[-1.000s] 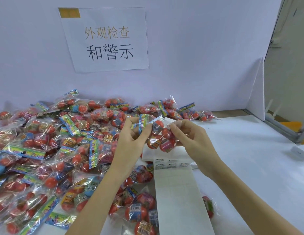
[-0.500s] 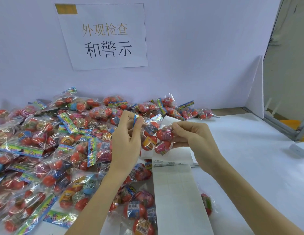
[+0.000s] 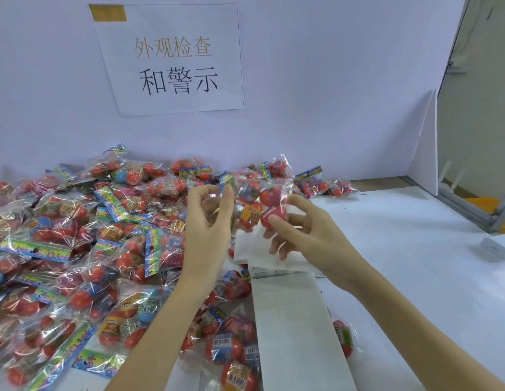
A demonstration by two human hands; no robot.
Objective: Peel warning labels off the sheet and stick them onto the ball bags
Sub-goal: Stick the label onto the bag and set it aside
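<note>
Ball bag (image 3: 257, 204) is held up, pinched by left hand (image 3: 209, 221) and gripped by right hand (image 3: 307, 235).

The ball bags (image 3: 76, 249) are clear, crinkly plastic film that glints with light, over smooth, glossy balls. The label sheet (image 3: 291, 320) is matt white paper, as is the printed notice (image 3: 172, 57). The table (image 3: 401, 263) looks smooth, white and dull.

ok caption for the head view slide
Both hands hold a ball bag above the label sheet.
</note>
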